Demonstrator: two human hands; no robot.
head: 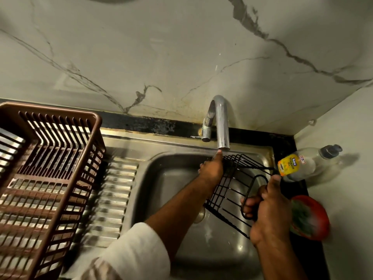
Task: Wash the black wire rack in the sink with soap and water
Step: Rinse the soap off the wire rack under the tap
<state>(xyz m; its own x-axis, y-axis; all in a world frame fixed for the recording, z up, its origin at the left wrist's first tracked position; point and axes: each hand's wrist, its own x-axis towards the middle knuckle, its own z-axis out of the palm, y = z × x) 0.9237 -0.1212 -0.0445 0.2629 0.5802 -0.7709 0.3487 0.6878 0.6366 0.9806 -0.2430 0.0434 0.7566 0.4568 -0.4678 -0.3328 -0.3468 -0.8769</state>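
The black wire rack point(232, 188) hangs tilted over the steel sink point(161, 178), under the faucet. My right hand point(268, 209) grips the rack's looped end near the sink's right side. My left hand point(212, 168) reaches up over the far part of the rack, one finger stretched to just below the spout of the chrome faucet point(222, 122); whether its other fingers hold the rack is hidden. No running water is visible. A clear bottle of dishwash gel point(298, 164) with a yellow label lies at the sink's right edge.
A brown plastic dish basket point(60, 158) stands on the ribbed drainboard point(113, 199) at the left. A red dish holding a green scrubber point(308, 217) sits on the black counter strip at the right. A marble wall rises behind the sink.
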